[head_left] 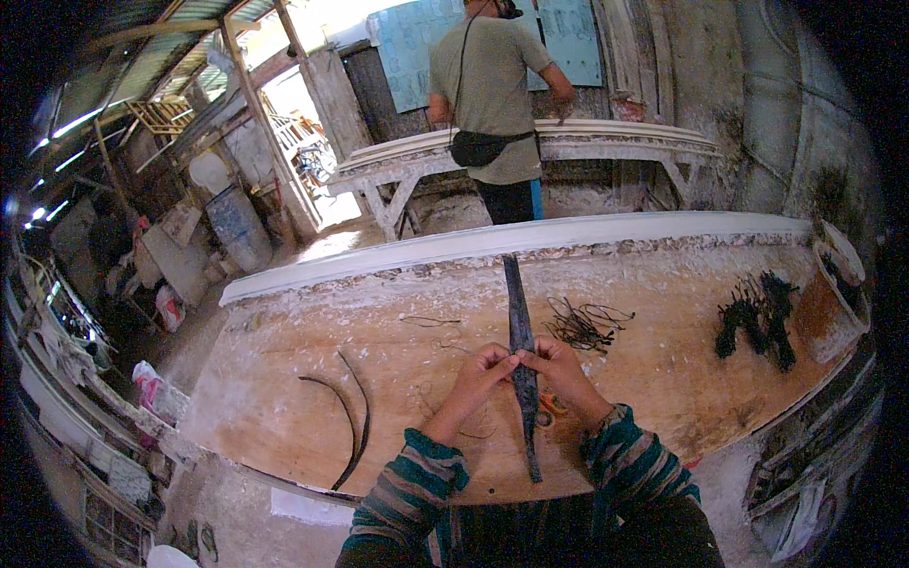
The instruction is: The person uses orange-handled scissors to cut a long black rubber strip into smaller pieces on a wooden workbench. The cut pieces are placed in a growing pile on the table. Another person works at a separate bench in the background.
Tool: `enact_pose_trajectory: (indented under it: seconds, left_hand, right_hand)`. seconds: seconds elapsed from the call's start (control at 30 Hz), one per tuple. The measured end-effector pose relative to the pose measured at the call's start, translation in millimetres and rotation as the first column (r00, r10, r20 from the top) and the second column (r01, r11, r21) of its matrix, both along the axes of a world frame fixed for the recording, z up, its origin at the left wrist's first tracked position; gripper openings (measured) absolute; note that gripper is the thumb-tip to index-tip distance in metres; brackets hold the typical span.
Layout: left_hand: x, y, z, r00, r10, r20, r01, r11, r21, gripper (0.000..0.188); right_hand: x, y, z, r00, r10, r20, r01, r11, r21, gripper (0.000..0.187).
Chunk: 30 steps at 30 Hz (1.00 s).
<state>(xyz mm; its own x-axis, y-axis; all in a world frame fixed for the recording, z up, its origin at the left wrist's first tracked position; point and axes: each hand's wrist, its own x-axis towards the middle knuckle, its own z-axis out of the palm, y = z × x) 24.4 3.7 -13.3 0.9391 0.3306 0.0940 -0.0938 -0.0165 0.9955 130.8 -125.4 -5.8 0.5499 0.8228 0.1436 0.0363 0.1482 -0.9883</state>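
I have the dark strip (520,317) by its middle, left hand (483,367) and right hand (562,365) pinching it side by side over the table (256,407). I judge this step as working that spot; next calls for firm pinching, clear of the orange scissors (554,409).

The white-spattered workbench (663,398), long white moulding (530,235) and corrugated roof (133,71) show a workshop.

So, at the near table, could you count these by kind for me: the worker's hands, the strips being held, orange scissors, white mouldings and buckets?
Hands: 2 (left hand, right hand)
Held strip: 1
Scissors: 1
Moulding: 1
Bucket: 1
Total: 6
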Motion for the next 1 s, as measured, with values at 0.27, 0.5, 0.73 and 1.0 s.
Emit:
enact_pose_trajectory:
  seconds: [0.27,0.5,0.73,1.0]
  left_hand:
    - [1.5,-3.9,-1.4,0.981,0.119,0.152,-0.13,0.99,0.063,0.016]
    - [1.0,-1.4,-4.9,0.991,0.01,0.136,-0.051,0.952,0.303,0.015]
    - [1.8,-11.3,2.5,0.998,-0.043,0.049,0.039,0.997,0.073,0.015]
    - [4.8,-1.6,-14.8,0.993,-0.044,0.108,0.031,0.993,0.116,0.02]
  right_hand:
    - [-5.6,-2.0,4.3,0.998,0.002,-0.058,0.002,0.997,0.075,0.011]
    - [-7.3,-4.4,14.2,0.99,-0.062,-0.123,0.078,0.988,0.13,0.009]
    - [2.4,1.4,-6.3,0.998,-0.028,-0.049,0.033,0.992,0.119,0.006]
    - [-7.6,-4.2,13.6,0.969,-0.025,-0.247,0.058,0.99,0.125,0.008]
